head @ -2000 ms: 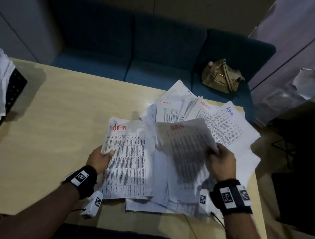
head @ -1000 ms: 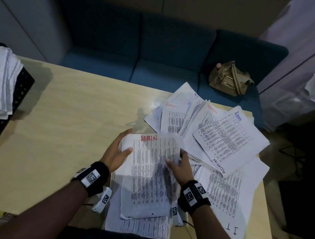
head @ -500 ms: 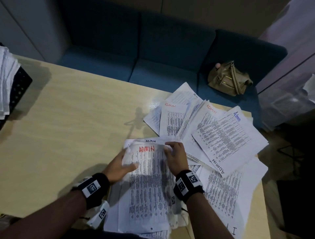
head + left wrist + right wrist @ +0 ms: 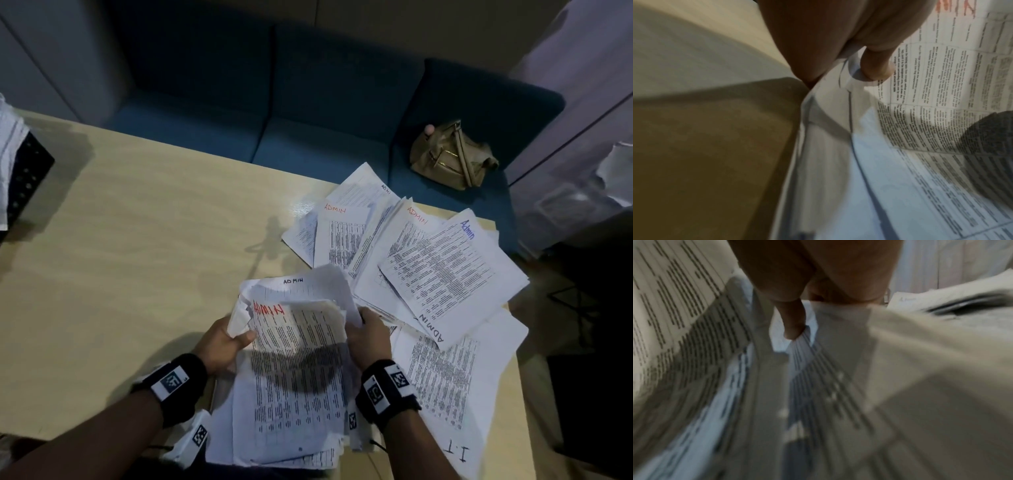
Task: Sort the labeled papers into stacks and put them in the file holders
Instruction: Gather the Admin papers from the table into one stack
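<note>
Both hands grip one ADMIN stack (image 4: 294,370) on desk (image 4: 120,257): left hand (image 4: 224,342) pinching its 9 o'clock edge, right hand (image 4: 368,337) its 3 o'clock edge.

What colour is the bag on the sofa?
Tan, with gold-coloured zips; the bag shows best in the head view.
</note>
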`<act>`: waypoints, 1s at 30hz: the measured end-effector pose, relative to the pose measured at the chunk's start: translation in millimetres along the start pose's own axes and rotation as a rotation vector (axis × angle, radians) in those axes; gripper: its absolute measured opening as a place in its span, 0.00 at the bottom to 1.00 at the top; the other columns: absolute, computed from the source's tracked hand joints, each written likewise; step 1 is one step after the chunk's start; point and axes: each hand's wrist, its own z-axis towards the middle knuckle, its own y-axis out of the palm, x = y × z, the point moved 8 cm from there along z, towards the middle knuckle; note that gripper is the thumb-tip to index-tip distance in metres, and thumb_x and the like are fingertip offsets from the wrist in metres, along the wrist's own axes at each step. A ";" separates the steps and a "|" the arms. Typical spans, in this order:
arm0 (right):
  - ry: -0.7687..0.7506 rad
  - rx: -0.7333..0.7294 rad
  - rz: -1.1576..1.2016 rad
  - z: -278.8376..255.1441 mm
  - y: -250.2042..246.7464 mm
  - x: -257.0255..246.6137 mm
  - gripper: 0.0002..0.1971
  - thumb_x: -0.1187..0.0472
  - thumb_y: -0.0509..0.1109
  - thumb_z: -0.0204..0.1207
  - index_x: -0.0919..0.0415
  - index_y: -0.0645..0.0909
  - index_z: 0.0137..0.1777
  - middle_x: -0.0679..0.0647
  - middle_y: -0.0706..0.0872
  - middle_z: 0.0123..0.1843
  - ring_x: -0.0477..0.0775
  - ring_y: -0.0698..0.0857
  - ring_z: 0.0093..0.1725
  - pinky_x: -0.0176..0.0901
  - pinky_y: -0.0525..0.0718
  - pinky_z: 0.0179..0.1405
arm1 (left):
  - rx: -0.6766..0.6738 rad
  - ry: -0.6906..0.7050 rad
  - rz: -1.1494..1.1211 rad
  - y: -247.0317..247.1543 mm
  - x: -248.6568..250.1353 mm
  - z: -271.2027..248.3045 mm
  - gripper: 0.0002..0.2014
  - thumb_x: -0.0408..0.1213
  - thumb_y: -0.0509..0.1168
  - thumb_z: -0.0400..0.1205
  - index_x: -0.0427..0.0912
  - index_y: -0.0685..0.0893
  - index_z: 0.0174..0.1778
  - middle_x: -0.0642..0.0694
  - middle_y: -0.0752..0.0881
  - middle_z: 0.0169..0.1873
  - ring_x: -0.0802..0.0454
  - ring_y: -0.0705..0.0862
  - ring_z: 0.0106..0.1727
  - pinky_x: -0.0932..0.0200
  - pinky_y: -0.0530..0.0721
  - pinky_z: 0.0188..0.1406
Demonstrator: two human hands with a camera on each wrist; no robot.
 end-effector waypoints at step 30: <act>-0.075 -0.035 0.236 -0.2 29.2 -2.4 0.08 0.60 0.67 0.77 0.63 0.78 0.52 0.56 0.86 0.45 0.58 0.85 0.45 0.45 0.83 0.41 | 0.110 0.044 -0.255 -29.5 42.4 -0.8 0.43 0.79 0.63 0.60 0.55 0.79 0.66 0.61 0.83 0.59 0.61 0.82 0.61 0.62 0.79 0.57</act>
